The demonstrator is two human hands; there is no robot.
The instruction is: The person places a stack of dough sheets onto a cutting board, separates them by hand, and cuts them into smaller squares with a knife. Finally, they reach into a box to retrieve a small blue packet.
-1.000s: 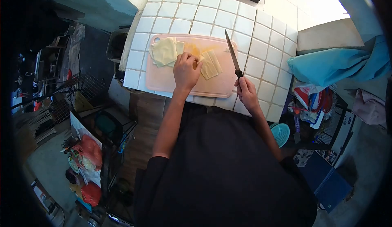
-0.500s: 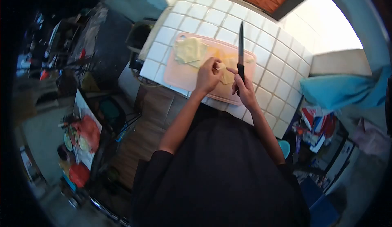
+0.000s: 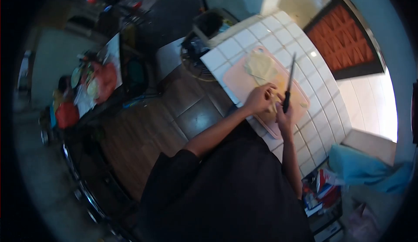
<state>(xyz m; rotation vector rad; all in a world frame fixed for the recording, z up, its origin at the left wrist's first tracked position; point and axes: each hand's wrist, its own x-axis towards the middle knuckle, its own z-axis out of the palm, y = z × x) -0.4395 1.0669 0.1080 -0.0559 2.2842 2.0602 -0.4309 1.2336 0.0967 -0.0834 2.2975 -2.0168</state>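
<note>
A pink cutting board lies on the white-tiled counter, with a stack of thin pale-yellow square sheets at its far end. My right hand is closed round the black handle of a knife, whose blade points up and away from me. Close beside it, over the board, my left hand has its fingers curled in a pinch. Between the two hands shows a pale-yellow sheet, which the left fingers seem to grip; its lower part is partly hidden and blurred.
White tiles surround the board. A dark bin and a round basket stand off the counter's left end. Blue cloth hangs at the right. A table with red bags is at far left.
My view has swung, so the board and counter appear turned and shifted to the right. My hands have drawn closer together; the knife stays in my right hand.
</note>
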